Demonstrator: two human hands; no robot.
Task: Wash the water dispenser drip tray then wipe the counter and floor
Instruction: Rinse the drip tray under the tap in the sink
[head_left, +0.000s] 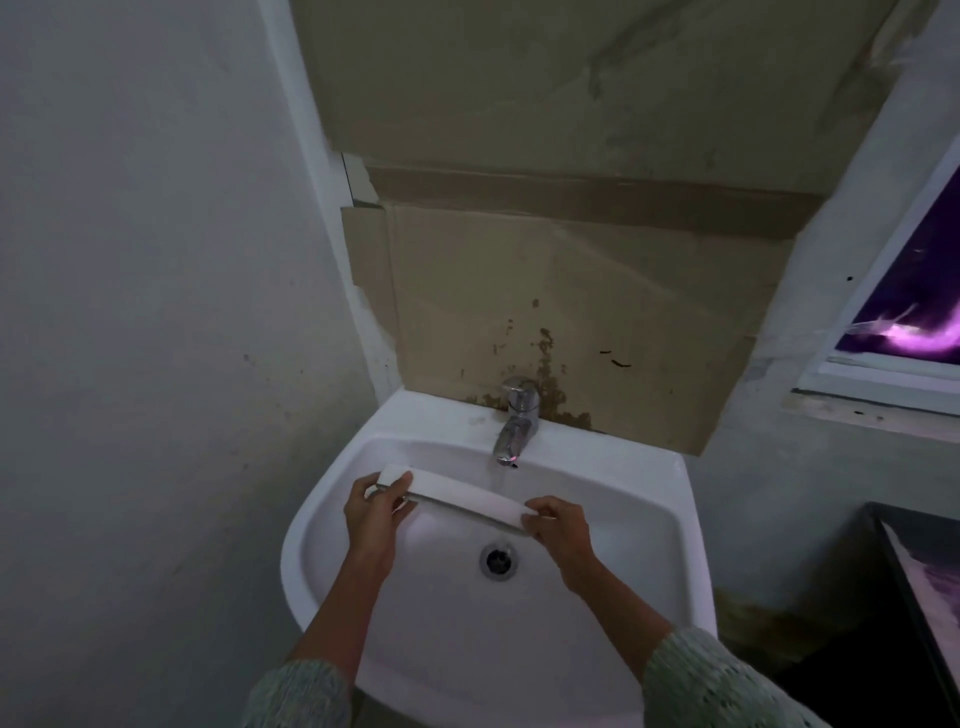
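Over the white sink (670, 530), the left hand (375, 512) clasps the left end of the white drip tray (457, 493), fingers wrapped over its top edge. That tray spans the basin, held level above the drain (497, 559) and just below the chrome faucet (514, 421). At its right end, the right hand (562, 530) pinches it closed.

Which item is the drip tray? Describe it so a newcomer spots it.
Find the white wall-mounted sink under the chrome tap. Over its basin, the left hand and right hand grip a long, narrow white drip tray by its ends: the only loose object there.
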